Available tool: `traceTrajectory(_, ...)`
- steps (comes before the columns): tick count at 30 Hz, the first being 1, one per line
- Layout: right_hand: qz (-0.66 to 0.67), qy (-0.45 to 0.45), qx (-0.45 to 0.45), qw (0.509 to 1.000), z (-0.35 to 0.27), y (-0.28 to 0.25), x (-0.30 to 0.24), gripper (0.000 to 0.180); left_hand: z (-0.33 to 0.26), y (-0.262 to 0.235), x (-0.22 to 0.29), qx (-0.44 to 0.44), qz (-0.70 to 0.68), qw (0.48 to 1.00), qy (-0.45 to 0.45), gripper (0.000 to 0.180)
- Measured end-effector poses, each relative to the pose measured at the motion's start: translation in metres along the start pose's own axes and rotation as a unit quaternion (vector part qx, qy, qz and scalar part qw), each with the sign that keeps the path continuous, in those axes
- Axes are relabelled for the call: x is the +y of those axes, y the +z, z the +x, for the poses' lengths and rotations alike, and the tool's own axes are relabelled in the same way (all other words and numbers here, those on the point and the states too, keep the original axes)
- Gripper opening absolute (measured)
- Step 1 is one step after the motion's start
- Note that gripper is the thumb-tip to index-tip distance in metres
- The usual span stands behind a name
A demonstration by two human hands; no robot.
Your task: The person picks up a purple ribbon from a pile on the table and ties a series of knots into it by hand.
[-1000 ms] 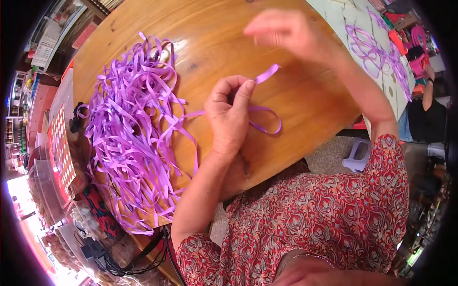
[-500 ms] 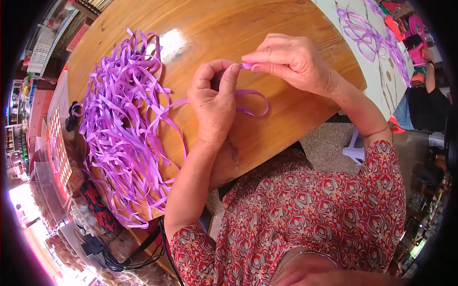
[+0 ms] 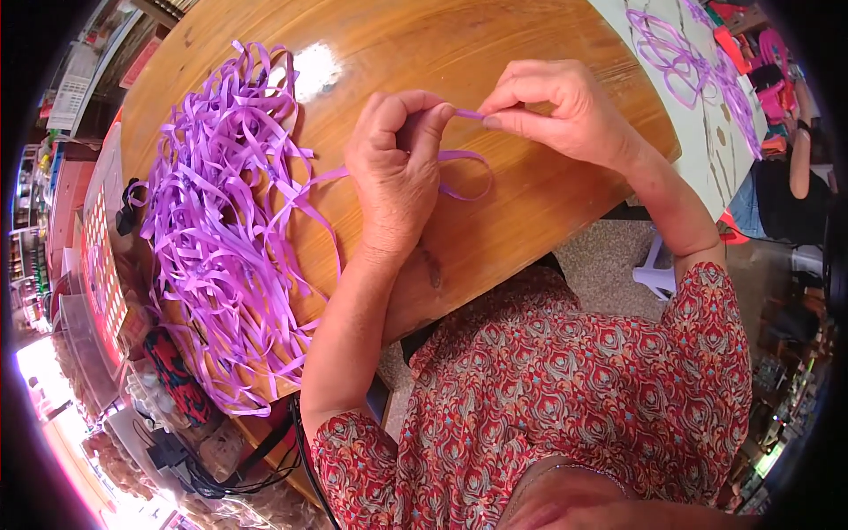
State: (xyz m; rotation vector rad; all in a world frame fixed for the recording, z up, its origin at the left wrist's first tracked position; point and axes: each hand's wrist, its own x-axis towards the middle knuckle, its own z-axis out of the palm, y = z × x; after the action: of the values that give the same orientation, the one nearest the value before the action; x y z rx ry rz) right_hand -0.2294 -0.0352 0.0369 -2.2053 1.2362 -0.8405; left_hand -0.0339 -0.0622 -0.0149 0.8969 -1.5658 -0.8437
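Note:
Both hands are over the wooden table, pinching one purple ribbon (image 3: 468,114). My left hand (image 3: 396,163) is closed, thumb against the curled fingers, and the ribbon comes out at the thumb tip. My right hand (image 3: 561,110) pinches the ribbon's other part between thumb and fingertips, a short taut stretch lying between the hands. Below, a loop of the ribbon hangs to the right of my left wrist, and a strand runs left toward a large tangled pile of purple ribbons (image 3: 234,238). What lies inside my left fist is hidden.
The wooden table (image 3: 495,221) has its near edge close to my body. A white marbled surface (image 3: 707,168) at the right bears more purple ribbons (image 3: 662,53). Black cables (image 3: 221,481) and a red-and-black patterned item (image 3: 177,375) lie at the lower left. Another person's arm (image 3: 800,163) shows at far right.
My right hand has drawn slightly to the right, away from the left, so a longer stretch of ribbon shows between them. At far right, the other person's arm has lowered.

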Motion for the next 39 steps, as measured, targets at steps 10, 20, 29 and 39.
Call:
traceTrajectory(10,0.72,0.1,-0.032,0.686,0.001,0.031,0.017,0.024,-0.007,0.007,0.021,-0.016,-0.264,0.961,-0.087,0.007)
traceTrajectory(20,0.195,-0.048,0.178,0.963,0.006,0.034,-0.01,0.021,-0.005,0.004,0.011,0.005,-0.138,0.99,-0.016,0.013)
traceTrajectory(29,-0.116,-0.196,0.257,0.939,0.009,0.04,-0.004,0.028,-0.01,0.007,0.023,-0.004,-0.302,0.932,-0.201,0.011)
traceTrajectory(39,0.103,-0.031,0.229,0.967,0.006,0.044,-0.012,0.012,-0.007,0.007,0.026,-0.012,-0.241,0.957,-0.16,0.007)
